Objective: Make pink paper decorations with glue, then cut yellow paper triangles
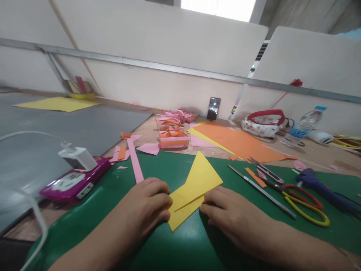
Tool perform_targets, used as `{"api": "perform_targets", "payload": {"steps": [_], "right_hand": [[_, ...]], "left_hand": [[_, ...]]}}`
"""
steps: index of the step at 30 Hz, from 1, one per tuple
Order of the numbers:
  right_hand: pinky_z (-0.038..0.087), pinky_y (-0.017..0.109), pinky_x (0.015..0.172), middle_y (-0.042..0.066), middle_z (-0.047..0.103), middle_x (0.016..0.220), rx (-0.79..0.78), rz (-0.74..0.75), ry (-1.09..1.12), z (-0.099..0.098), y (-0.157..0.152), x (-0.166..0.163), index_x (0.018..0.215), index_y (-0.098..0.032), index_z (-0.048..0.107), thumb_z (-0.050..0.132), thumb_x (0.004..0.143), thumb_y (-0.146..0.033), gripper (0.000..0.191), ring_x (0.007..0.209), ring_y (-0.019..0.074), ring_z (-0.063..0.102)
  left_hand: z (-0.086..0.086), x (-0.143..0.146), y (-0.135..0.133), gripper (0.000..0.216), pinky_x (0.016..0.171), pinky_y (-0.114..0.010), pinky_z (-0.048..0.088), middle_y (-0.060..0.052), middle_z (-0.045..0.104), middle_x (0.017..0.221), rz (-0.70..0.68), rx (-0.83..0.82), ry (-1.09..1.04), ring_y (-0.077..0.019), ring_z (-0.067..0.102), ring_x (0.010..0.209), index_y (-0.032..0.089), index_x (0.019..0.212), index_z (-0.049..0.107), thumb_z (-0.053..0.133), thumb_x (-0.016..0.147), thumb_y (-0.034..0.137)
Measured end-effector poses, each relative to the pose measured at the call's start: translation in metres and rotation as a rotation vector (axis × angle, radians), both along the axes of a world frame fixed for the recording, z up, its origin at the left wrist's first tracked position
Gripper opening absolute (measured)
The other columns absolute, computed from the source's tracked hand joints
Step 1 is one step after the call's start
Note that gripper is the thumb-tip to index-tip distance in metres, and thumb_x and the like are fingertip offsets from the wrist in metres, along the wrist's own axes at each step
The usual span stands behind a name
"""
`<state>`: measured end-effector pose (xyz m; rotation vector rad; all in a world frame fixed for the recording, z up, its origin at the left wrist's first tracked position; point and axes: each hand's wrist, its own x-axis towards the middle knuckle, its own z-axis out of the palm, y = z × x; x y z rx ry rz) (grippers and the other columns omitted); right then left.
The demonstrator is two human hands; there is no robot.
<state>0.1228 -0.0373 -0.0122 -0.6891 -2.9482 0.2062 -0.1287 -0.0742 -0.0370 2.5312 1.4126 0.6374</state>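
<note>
Two: left hand [146, 205], right hand [229, 216] pressed open on yellow paper [199, 178] | scissors [299, 198], ruler [262, 192] nearby | pink strip [135, 162] behind

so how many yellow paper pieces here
3: folded piece on the green mat, a part-covered sheet under the orange sheet, a far-left sheet on the grey board; more may be hidden.

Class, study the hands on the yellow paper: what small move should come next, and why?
Probably press the right hand along the fold to flatten it: the yellow paper lies folded on the green mat, its flap edge shadowed, and the left hand pins the other end.
</note>
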Motion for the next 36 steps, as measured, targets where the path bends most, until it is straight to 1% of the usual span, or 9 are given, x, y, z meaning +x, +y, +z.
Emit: {"api": "perform_targets", "payload": {"steps": [8, 16, 19, 22, 24, 26, 30, 33, 36], "right_hand": [[0.043, 0.031, 0.077, 0.010, 0.060, 0.095, 0.024, -0.012, 0.084, -0.012, 0.001, 0.003, 0.101, -0.017, 0.062, 0.041, 0.094, -0.012, 0.022, 0.089, 0.0196, 0.052], [0.044, 0.031, 0.072, 0.009, 0.059, 0.093, -0.026, -0.056, 0.107, -0.013, 0.002, 0.001, 0.098, -0.014, 0.060, 0.043, 0.089, -0.009, 0.020, 0.083, 0.0194, 0.051], [0.045, 0.032, 0.073, 0.011, 0.059, 0.093, 0.024, -0.079, 0.159, -0.005, 0.007, 0.006, 0.095, -0.012, 0.061, 0.043, 0.088, -0.009, 0.019, 0.085, 0.0209, 0.052], [0.044, 0.032, 0.075, 0.013, 0.059, 0.096, 0.105, -0.119, 0.174, 0.014, 0.019, 0.011, 0.092, -0.012, 0.062, 0.043, 0.088, -0.007, 0.020, 0.089, 0.0214, 0.053], [0.043, 0.031, 0.075, 0.013, 0.060, 0.096, 0.138, -0.164, 0.162, 0.025, 0.030, 0.016, 0.090, -0.013, 0.062, 0.042, 0.086, -0.004, 0.022, 0.090, 0.0207, 0.054], [0.042, 0.031, 0.075, 0.012, 0.062, 0.094, 0.138, -0.236, 0.181, 0.030, 0.043, 0.020, 0.090, -0.013, 0.063, 0.042, 0.085, -0.002, 0.025, 0.088, 0.0202, 0.056], [0.043, 0.030, 0.075, 0.010, 0.066, 0.088, 0.084, -0.397, 0.299, 0.020, 0.067, 0.032, 0.086, -0.013, 0.065, 0.044, 0.078, 0.001, 0.026, 0.083, 0.0195, 0.058], [0.043, 0.030, 0.073, 0.009, 0.066, 0.083, 0.043, -0.454, 0.357, 0.012, 0.077, 0.040, 0.081, -0.013, 0.065, 0.045, 0.074, 0.003, 0.026, 0.080, 0.0190, 0.059], [0.042, 0.030, 0.073, 0.009, 0.065, 0.085, -0.023, -0.496, 0.435, 0.014, 0.080, 0.045, 0.084, -0.012, 0.065, 0.045, 0.072, 0.003, 0.028, 0.081, 0.0184, 0.058]], "left_hand": [[-0.005, -0.004, -0.001, 0.015, 0.077, -0.034, 0.045, -0.002, 0.060, 0.098, 0.018, -0.018, -0.044, -0.0192, 0.057, 0.089, 0.025, 0.087, 0.063, 0.049, 0.089, 0.029], [-0.005, -0.002, -0.003, 0.026, 0.079, -0.030, 0.045, -0.002, 0.063, 0.101, 0.041, -0.010, -0.060, -0.0165, 0.058, 0.091, 0.024, 0.090, 0.062, 0.037, 0.092, 0.017], [0.004, 0.002, -0.003, 0.027, 0.077, -0.032, 0.046, -0.003, 0.064, 0.098, 0.085, -0.078, -0.027, -0.0183, 0.059, 0.089, 0.024, 0.091, 0.063, 0.036, 0.092, 0.022], [0.017, 0.011, 0.002, 0.028, 0.074, -0.038, 0.047, -0.006, 0.065, 0.094, 0.230, -0.172, 0.059, -0.0237, 0.060, 0.088, 0.022, 0.092, 0.062, 0.035, 0.091, 0.031], [0.026, 0.021, 0.009, 0.029, 0.077, -0.044, 0.046, -0.009, 0.065, 0.097, 0.316, -0.206, 0.133, -0.0290, 0.060, 0.092, 0.021, 0.098, 0.060, 0.038, 0.089, 0.038], [0.033, 0.034, 0.021, 0.033, 0.080, -0.047, 0.045, -0.012, 0.066, 0.100, 0.327, -0.227, 0.179, -0.0325, 0.061, 0.096, 0.019, 0.104, 0.058, 0.046, 0.085, 0.043], [0.037, 0.060, 0.052, 0.046, 0.082, -0.045, 0.044, -0.015, 0.065, 0.105, 0.288, -0.248, 0.195, -0.0324, 0.060, 0.099, 0.014, 0.117, 0.052, 0.061, 0.075, 0.028], [0.035, 0.067, 0.076, 0.057, 0.075, -0.041, 0.047, -0.011, 0.065, 0.101, 0.310, -0.288, 0.164, -0.0266, 0.062, 0.089, 0.014, 0.125, 0.046, 0.066, 0.072, 0.022], [0.033, 0.065, 0.094, 0.039, 0.066, -0.034, 0.050, -0.002, 0.063, 0.090, 0.322, -0.402, 0.086, -0.0156, 0.060, 0.072, 0.017, 0.116, 0.051, 0.062, 0.082, 0.034]]}}
